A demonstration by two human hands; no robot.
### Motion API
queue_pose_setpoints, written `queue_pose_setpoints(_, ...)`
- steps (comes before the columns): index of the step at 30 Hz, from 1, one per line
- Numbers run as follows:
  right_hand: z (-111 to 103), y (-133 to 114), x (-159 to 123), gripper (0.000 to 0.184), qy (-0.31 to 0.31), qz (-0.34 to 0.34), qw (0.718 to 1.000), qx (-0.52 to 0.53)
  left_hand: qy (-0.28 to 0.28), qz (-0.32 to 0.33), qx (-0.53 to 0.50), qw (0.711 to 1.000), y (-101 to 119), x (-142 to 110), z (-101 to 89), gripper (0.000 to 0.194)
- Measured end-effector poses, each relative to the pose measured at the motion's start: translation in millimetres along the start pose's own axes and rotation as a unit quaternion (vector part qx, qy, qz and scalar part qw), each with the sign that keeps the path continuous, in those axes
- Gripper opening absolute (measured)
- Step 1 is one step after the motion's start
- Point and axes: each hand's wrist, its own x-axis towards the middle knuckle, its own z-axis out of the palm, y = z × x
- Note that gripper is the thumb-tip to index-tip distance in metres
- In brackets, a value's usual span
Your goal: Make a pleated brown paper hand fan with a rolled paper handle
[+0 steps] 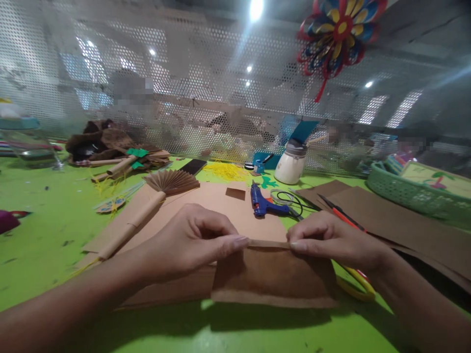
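Observation:
Between my two hands a piece of brown paper (274,277) is stretched, its far edge folded into a narrow strip. My left hand (200,240) pinches the left end of that fold between thumb and fingers. At the right end, my right hand (331,240) pinches the same fold. The paper's near edge hangs above the green tabletop. Beneath and beyond lies a larger light brown sheet (209,201). A blue glue gun (263,201) rests just past the paper. Yellow-handled scissors (362,289) are partly hidden behind my right wrist.
A rolled paper tube (134,225) and a pleated paper fan (172,181) lie at left. Beyond are a phone (193,167), yellow paper shreds (226,171) and a white bottle (290,164). At right are brown sheets (415,215), a red-and-black cutting tool (342,213) and a green basket (412,193).

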Motion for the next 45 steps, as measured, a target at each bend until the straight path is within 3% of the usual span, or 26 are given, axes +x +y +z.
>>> queue_pose_setpoints(9, -5, 1, 1, 0.034, 0.001, -0.007, 1.0, -0.025, 0.012, -0.037, -0.062, 0.997, 1, 3, 8.1, 0.007)
queue_pose_setpoints(16, -7, 2, 2, 0.034, 0.015, -0.013, 0.997, -0.078, -0.027, -0.044, -0.045, 0.998, -7, 3, 6.5, 0.015)
queue_pose_setpoints(22, -8, 2, 5, 0.034, 0.006, -0.017, 0.983, -0.184, -0.055, -0.096, 0.069, 0.991, -5, 11, 2.4, 0.019)
queue_pose_setpoints(27, -2, 8, 12, 0.035, -0.016, -0.007, 0.973, -0.228, -0.091, -0.176, 0.0, 0.98, -19, 16, 2.9, 0.022)
queue_pose_setpoints(31, 3, 16, 18, 0.034, -0.029, 0.021, 0.966, -0.255, -0.101, -0.205, 0.018, 0.973, -31, 18, 5.7, 0.022)
queue_pose_setpoints(39, 10, 12, 20, 0.025, -0.013, -0.004, 0.952, -0.306, -0.114, -0.181, 0.048, 0.976, -32, 17, 8.6, 0.015)
queue_pose_setpoints(45, 31, 3, 25, 0.029, 0.013, -0.027, 0.959, -0.282, -0.128, -0.16, 0.074, 0.976, -26, 16, 16.3, 0.019)
